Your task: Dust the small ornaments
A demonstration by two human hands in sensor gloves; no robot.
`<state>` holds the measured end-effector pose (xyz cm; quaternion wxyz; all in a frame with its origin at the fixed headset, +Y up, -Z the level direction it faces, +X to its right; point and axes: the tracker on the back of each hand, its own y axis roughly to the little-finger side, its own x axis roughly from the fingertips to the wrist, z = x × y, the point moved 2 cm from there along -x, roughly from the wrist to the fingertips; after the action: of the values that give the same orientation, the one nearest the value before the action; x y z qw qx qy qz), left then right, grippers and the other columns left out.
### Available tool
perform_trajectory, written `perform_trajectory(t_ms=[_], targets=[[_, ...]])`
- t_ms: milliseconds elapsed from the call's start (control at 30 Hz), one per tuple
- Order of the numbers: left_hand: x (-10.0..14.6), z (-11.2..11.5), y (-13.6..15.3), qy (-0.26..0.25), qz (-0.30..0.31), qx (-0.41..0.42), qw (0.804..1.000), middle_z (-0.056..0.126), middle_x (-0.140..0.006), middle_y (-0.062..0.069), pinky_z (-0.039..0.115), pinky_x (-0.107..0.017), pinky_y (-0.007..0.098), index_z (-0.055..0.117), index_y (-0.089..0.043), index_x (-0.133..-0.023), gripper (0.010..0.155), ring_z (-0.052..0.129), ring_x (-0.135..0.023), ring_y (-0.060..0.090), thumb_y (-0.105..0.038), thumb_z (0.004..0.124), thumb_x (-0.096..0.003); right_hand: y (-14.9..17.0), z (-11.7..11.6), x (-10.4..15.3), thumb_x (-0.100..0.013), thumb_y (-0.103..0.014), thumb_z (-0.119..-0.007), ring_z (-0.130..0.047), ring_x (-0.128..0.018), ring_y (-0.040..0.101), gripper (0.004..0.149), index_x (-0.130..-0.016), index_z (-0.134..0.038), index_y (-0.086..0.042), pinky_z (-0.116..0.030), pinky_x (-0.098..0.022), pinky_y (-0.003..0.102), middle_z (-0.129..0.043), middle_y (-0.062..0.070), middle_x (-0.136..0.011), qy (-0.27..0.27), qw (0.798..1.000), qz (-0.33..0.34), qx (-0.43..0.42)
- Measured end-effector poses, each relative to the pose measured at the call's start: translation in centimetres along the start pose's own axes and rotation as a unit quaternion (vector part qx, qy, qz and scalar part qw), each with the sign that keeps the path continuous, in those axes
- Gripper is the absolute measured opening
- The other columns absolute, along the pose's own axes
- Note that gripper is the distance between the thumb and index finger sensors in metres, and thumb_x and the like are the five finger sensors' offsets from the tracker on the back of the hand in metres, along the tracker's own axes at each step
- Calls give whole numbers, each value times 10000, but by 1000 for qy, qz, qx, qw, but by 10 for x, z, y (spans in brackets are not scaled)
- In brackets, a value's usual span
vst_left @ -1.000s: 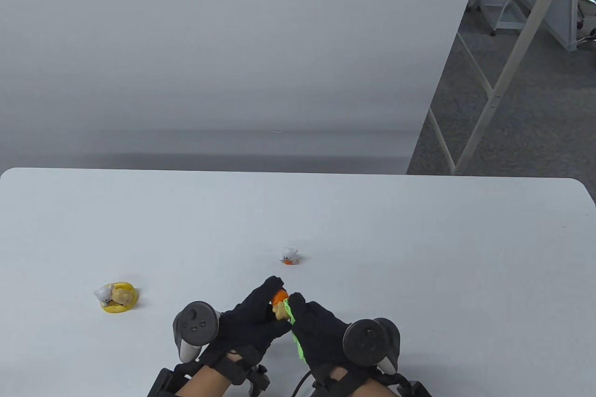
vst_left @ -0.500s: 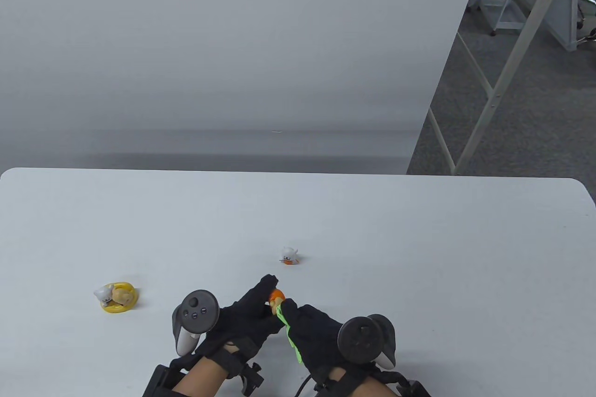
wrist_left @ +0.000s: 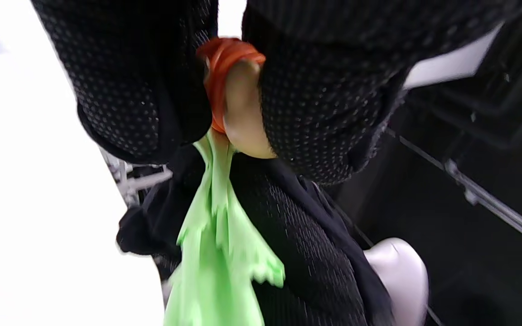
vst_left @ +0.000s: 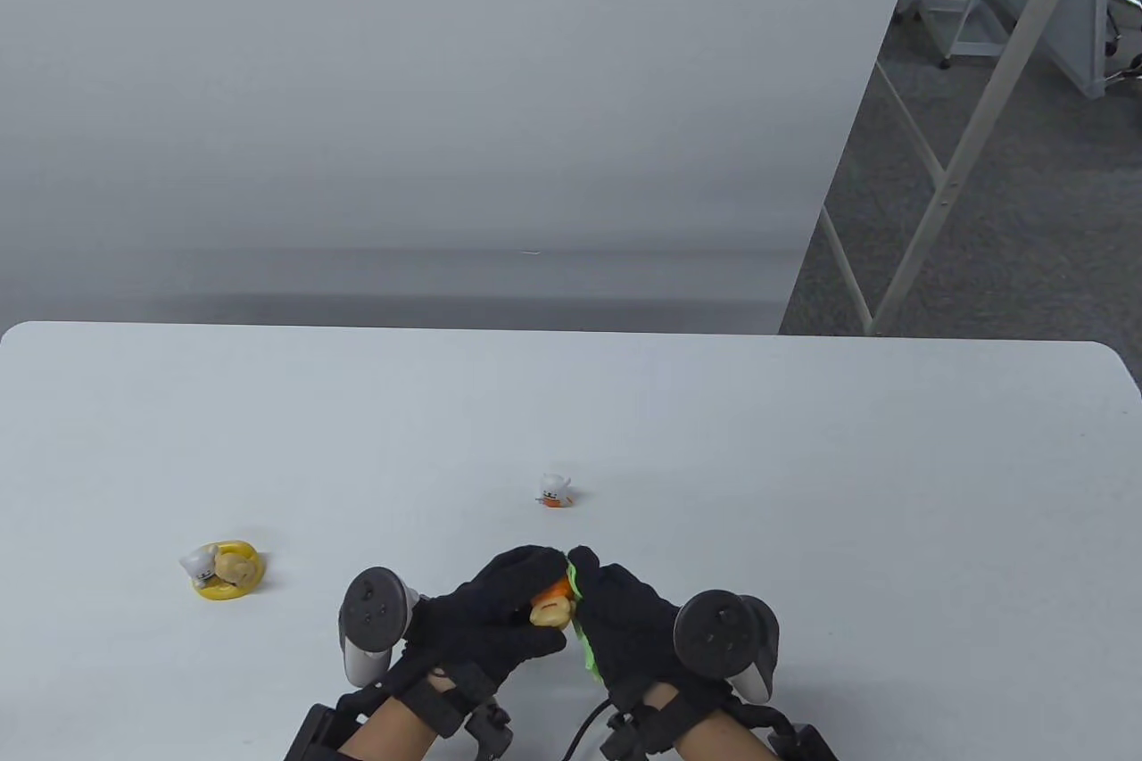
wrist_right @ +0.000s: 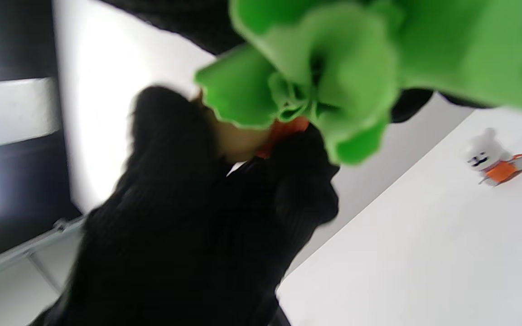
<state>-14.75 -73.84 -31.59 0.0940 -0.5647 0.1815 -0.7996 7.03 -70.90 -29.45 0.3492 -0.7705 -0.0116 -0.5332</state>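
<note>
My left hand [vst_left: 508, 609] grips a small orange and tan ornament [vst_left: 551, 605] just above the table's front edge. It shows between the gloved fingers in the left wrist view [wrist_left: 234, 99]. My right hand [vst_left: 624, 609] holds a green cloth [vst_left: 584, 645] and presses it against that ornament. The cloth hangs down in the left wrist view [wrist_left: 218, 253] and fills the top of the right wrist view [wrist_right: 333, 68]. A white and orange ornament [vst_left: 554, 490] stands on the table beyond the hands, also in the right wrist view [wrist_right: 492, 163]. A yellow ornament with a white figure [vst_left: 223, 569] lies at the left.
The white table [vst_left: 803, 458] has a far edge against a grey partition. Metal frame legs [vst_left: 946, 172] stand on the floor at the far right, off the table.
Both hands have drawn closer together and a little toward me. The left fingers have curled over the ornament, which has turned so its tan side shows. The cloth stays against it.
</note>
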Motion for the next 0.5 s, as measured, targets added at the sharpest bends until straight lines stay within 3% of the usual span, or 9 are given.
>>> perform_trajectory(t_ms=[67,200,333,433,500], targets=[[0,-4,1,-5,6,-9,1000,618,-1032,369,1018,-436,456,779,-68,-1005,727,1047,-679,433,-348,1021,-380,-4,-4,2,-535,-93,-786,-986,-431,450,493,-963,-639,102,-861,-390,699,-886,439,-721,14,1000,-7,19],[0,-15,6,-39,-13,-39,998,614,-1019,391,1023,-418,450,770,-45,-1005,710,1053,-657,429,-345,995,-402,-9,-10,5,-533,-96,-794,-987,-431,451,489,-957,-645,98,-860,-389,700,-889,437,-721,-11,1000,10,17],[-1,-6,3,28,18,17,999,602,-1051,362,1009,-453,461,768,-66,-1014,703,1040,-692,435,-328,1003,-406,-5,0,0,-535,-96,-793,-984,-431,454,479,-964,-670,77,-855,-393,702,-887,437,-723,15,1000,-17,16],[-5,6,0,77,38,10,996,598,-1067,337,1005,-469,458,753,-76,-1026,711,1036,-709,428,-336,1003,-414,5,9,-2,-536,-98,-794,-983,-430,454,474,-965,-681,69,-854,-391,700,-886,437,-722,28,999,-41,-2],[-6,9,-1,74,36,5,997,601,-1070,331,1002,-470,461,748,-74,-1028,712,1035,-709,427,-339,999,-417,7,11,-1,-536,-98,-793,-982,-430,454,475,-966,-682,69,-854,-391,700,-886,436,-722,31,998,-45,-7]])
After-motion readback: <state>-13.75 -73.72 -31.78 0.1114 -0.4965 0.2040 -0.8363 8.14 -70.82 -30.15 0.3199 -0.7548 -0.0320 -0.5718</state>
